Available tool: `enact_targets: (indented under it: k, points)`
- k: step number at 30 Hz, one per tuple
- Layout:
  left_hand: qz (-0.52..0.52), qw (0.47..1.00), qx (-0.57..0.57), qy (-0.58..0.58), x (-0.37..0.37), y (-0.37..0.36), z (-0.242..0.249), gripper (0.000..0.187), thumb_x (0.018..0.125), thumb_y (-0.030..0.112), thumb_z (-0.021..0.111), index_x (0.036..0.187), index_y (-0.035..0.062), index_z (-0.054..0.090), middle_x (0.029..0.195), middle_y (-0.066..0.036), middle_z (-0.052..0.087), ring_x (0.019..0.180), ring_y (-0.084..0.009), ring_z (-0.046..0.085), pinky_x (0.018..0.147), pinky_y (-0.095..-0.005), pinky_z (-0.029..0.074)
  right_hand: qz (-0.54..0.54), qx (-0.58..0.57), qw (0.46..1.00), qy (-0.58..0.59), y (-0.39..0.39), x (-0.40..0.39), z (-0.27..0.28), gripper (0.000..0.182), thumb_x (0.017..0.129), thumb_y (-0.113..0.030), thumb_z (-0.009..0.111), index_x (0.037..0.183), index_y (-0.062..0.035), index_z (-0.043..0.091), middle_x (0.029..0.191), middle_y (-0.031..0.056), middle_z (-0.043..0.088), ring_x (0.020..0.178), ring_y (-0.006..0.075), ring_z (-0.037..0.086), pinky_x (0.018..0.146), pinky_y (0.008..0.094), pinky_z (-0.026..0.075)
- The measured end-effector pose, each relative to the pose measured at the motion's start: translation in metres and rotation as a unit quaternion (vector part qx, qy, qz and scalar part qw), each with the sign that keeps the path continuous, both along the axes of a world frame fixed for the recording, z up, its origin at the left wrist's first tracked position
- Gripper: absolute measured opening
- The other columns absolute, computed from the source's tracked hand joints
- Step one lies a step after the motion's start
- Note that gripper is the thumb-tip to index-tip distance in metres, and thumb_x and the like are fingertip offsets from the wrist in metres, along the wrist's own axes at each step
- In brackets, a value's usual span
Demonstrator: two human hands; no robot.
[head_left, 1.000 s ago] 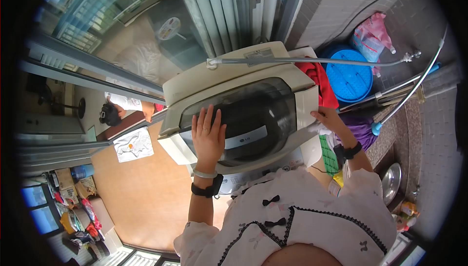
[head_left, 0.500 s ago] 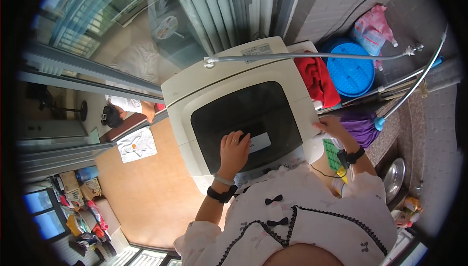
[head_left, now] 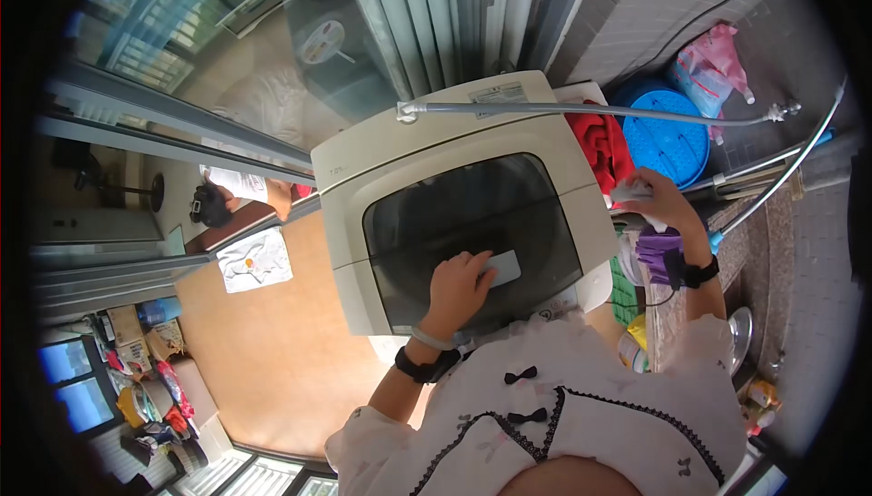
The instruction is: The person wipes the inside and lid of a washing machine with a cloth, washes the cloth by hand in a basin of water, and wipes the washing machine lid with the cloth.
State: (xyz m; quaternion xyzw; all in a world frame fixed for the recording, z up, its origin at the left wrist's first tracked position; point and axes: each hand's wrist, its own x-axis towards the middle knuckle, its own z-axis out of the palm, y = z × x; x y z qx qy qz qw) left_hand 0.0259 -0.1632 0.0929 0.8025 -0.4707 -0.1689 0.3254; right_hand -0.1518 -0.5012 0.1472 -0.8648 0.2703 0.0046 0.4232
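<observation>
A cream top-loading washing machine (head_left: 363,155) stands before me, its dark see-through lid (head_left: 454,214) down. My left hand (head_left: 459,294) rests on the front part of the lid, fingers bent and touching it beside a pale rectangular label (head_left: 505,268). Off the machine's right edge, my right hand (head_left: 661,201) is closed on something small and whitish, too blurred to name. It is beside a red cloth (head_left: 599,146) and above a purple mop head (head_left: 658,251).
A grey hose (head_left: 563,109) crosses above the machine's back. A blue round lid (head_left: 670,137) and a pink bag (head_left: 713,64) are at the right. A person (head_left: 238,189) is beyond the glass door at the left. A white cloth (head_left: 255,260) lies on the floor.
My right hand has moved up and outward from the machine's right edge toward the red cloth, with something whitish in it. My left hand stays on the lid. The view has shifted slightly.
</observation>
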Motion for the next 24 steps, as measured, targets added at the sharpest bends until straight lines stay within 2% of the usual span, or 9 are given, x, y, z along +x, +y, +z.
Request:
enact_targets:
  k: [1,2,5,7,11,13,18,20,24]
  points:
    - [0.001,1.0,-0.002,0.001,0.0,0.0,0.003,0.027,0.078,0.021,0.063,0.1,0.006,0.06,0.076,-0.009,0.056,0.069,-0.0282,0.056,0.062,-0.0378,0.043,0.049,-0.011,0.998,-0.043,0.0,0.017,0.015,0.03,0.071,-0.01,0.069,0.097,-0.0034,0.057,0.087,0.0087,0.059,0.07,0.0128,0.052,0.064,0.0285,0.043]
    - [-0.002,1.0,0.002,0.004,0.0,0.001,0.007,0.029,0.078,0.021,0.063,0.103,0.0065,0.06,0.075,-0.008,0.056,0.068,-0.0271,0.055,0.061,-0.0371,0.042,0.05,-0.012,0.998,-0.043,0.004,0.038,0.029,0.03,0.071,-0.01,0.069,0.097,-0.0034,0.057,0.087,0.0087,0.059,0.07,0.0128,0.052,0.064,0.0285,0.043]
    - [0.001,1.0,-0.008,-0.015,0.006,-0.001,0.029,0.032,0.076,0.021,0.065,0.105,0.0078,0.061,0.074,-0.006,0.055,0.066,-0.0245,0.054,0.059,-0.0354,0.04,0.084,0.052,0.995,0.005,0.019,0.107,0.041,0.035,0.072,-0.005,0.065,0.104,-0.0034,0.053,0.095,0.0085,0.057,0.078,0.0129,0.052,0.07,0.0276,0.043]
    - [0.009,0.999,-0.025,-0.039,0.008,-0.004,0.041,0.033,0.075,0.021,0.066,0.105,0.0085,0.062,0.073,-0.006,0.054,0.065,-0.0229,0.053,0.058,-0.0344,0.039,0.168,-0.017,0.978,-0.119,0.021,0.141,0.028,0.029,0.076,0.001,0.06,0.104,-0.0054,0.056,0.089,0.0027,0.058,0.078,0.012,0.052,0.068,0.0257,0.042]
    - [0.012,0.997,-0.029,-0.067,0.01,-0.005,0.042,0.033,0.075,0.023,0.066,0.105,0.0101,0.062,0.074,-0.004,0.053,0.065,-0.0204,0.051,0.058,-0.0328,0.037,0.246,-0.118,0.948,-0.162,0.032,0.206,0.033,0.025,0.079,-0.002,0.058,0.103,-0.0076,0.057,0.091,0.0067,0.061,0.078,0.0202,0.057,0.068,0.0286,0.044]
    - [0.011,0.997,-0.028,-0.066,0.009,-0.006,0.038,0.033,0.075,0.023,0.066,0.106,0.0106,0.062,0.074,-0.003,0.053,0.065,-0.0199,0.051,0.059,-0.0325,0.036,0.289,-0.126,0.933,-0.172,0.04,0.239,0.034,0.02,0.08,-0.007,0.058,0.099,-0.0102,0.058,0.091,0.0089,0.062,0.08,0.0291,0.059,0.069,0.0364,0.046]
    - [0.033,0.989,-0.057,-0.134,0.013,-0.012,0.033,0.035,0.073,0.024,0.067,0.106,0.0134,0.062,0.074,-0.001,0.051,0.067,-0.0175,0.052,0.059,-0.0316,0.036,0.404,-0.064,0.906,-0.111,0.094,0.316,0.009,0.017,0.082,-0.016,0.055,0.098,-0.0124,0.059,0.088,0.0107,0.063,0.083,0.0298,0.059,0.07,0.0396,0.045]
    - [0.038,0.984,-0.061,-0.163,0.014,-0.014,0.023,0.035,0.073,0.024,0.068,0.106,0.0142,0.063,0.075,-0.001,0.051,0.067,-0.0169,0.052,0.059,-0.0312,0.036,0.443,-0.069,0.891,-0.071,0.122,0.342,-0.011,0.017,0.081,-0.016,0.056,0.097,-0.0116,0.06,0.089,0.0106,0.063,0.083,0.0303,0.059,0.07,0.0403,0.044]
    - [0.058,0.974,-0.074,-0.206,0.011,-0.015,0.012,0.037,0.07,0.026,0.069,0.105,0.0166,0.063,0.077,0.0,0.051,0.067,-0.0148,0.052,0.06,-0.0301,0.036,0.486,-0.072,0.866,-0.092,0.168,0.375,-0.041,0.019,0.08,-0.012,0.056,0.098,-0.0091,0.06,0.092,0.0092,0.063,0.087,0.0297,0.059,0.074,0.0396,0.044]
